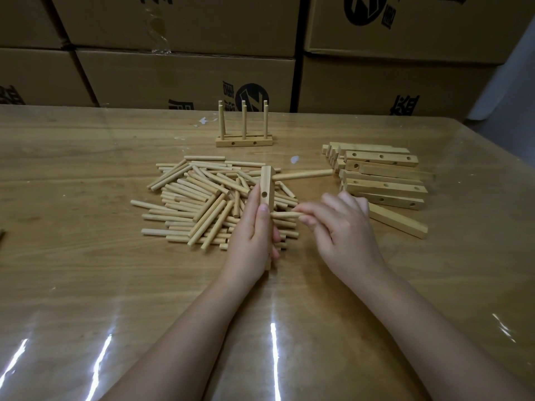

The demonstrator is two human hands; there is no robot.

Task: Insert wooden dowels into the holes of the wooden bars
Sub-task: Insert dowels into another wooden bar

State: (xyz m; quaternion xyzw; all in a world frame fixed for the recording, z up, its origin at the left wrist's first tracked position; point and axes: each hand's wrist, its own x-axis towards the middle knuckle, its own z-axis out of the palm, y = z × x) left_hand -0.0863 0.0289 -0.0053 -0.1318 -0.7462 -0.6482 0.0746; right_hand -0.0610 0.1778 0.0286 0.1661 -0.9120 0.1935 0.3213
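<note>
Now the left hand (254, 227) grips the upright wooden bar (267, 186); the right hand (338, 227) pinches a dowel (285, 215) at fingertip level against the bar's side.

A left hand (254, 235) covers the near half of a wooden bar (267, 183), while the fingers of the right hand (338, 227) hide the right end of a dowel (285, 215). Whether its tip sits in a hole cannot be told. Far cardboard boxes (185, 73) run past the top edge, their black print cropped. A dark object (1, 235) is cut by the left edge.
</note>
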